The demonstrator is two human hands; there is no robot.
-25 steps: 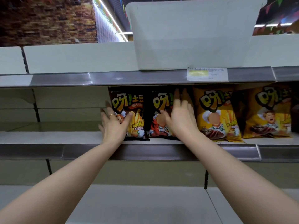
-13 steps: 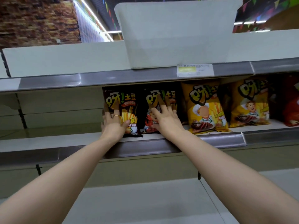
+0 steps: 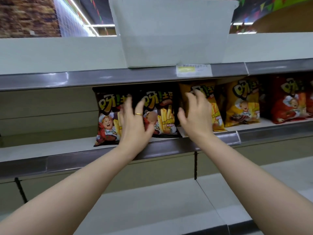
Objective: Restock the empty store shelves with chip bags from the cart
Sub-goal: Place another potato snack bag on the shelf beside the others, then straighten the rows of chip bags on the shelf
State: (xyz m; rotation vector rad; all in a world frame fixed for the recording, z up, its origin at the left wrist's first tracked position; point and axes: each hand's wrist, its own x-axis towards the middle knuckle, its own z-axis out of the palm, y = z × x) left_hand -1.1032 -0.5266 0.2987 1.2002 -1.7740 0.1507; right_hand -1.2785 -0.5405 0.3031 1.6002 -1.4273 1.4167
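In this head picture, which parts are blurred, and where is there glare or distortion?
Head view: both the left hand and the right hand are smeared by motion; the price label is too blurred to read; the brick wall is soft; pale glare lies on the upper shelf rail; the shelf lines bow from the wide-angle lens.

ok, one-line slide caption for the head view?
Restocking chips: left hand in front of the black bags, right hand in front of a yellow bag, mid shelf.
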